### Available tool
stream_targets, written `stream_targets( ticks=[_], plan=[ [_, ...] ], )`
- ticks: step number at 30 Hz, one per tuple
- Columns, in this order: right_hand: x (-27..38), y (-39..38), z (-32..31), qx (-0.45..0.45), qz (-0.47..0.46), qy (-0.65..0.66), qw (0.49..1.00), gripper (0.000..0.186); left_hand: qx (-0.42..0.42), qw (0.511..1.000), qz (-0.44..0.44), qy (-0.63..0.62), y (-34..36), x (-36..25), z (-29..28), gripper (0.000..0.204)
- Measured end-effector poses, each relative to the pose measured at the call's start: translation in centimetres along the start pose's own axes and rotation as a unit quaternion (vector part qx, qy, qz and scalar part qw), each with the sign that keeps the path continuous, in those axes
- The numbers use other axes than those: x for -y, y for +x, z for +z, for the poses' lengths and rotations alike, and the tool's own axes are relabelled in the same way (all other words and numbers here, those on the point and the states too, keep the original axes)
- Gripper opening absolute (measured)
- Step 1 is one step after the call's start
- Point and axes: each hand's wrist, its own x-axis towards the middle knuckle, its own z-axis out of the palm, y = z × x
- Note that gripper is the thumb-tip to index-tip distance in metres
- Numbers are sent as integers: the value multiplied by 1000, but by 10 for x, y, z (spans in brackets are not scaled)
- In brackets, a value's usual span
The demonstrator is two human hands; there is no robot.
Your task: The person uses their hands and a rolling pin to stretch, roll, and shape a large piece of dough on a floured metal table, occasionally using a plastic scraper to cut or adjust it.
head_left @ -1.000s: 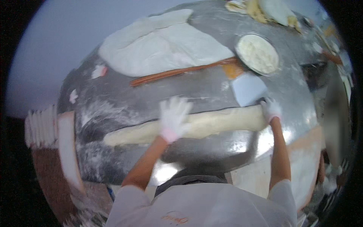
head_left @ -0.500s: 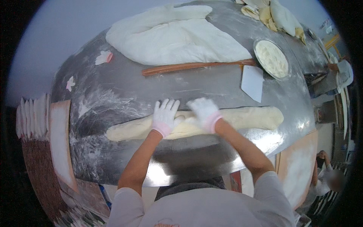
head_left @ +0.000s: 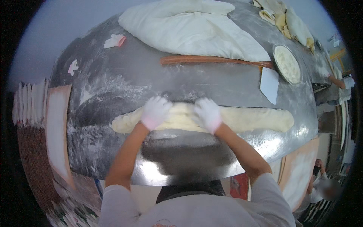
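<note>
A long pale dough log [head_left: 253, 118] lies across the floury steel table [head_left: 181, 85] in front of me. My left hand [head_left: 155, 112], in a white glove with a pink cuff, rests on the log left of its middle, fingers curled over its far side. My right hand [head_left: 207, 113], gloved alike, grips it a little right of the middle, fingers bent over it and slightly blurred. Beyond them lie a reddish wooden rod [head_left: 196, 59], a white flat scraper [head_left: 269, 85] and a round steel bowl of white creamy stuff [head_left: 287, 63].
A big dough sheet [head_left: 193, 30], two loose gloves [head_left: 113, 40] [head_left: 72, 67] and folded dough pieces [head_left: 295, 22] are at the back. Boards [head_left: 56, 132] [head_left: 298, 170] flank the table; white stacked items [head_left: 30, 102] stand left. Other people [head_left: 342, 83] [head_left: 319, 185] are at the right.
My right hand has moved left from the log's right end to near its middle. My left hand has shifted left, and both hands' fingers have curled from spread to bent over the dough.
</note>
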Motion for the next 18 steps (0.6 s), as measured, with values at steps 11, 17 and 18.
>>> stream_targets(
  ticks=[11,17,18],
  plan=[
    [30,2,-13,68,10,14,998,66,155,959,-191,-137,10,-28,-31,83],
    [55,-3,10,92,27,-125,987,58,177,962,-200,-55,-29,-27,-11,73],
    [53,6,13,98,44,-143,984,57,146,970,-188,-37,-28,-19,-8,71]
  ],
)
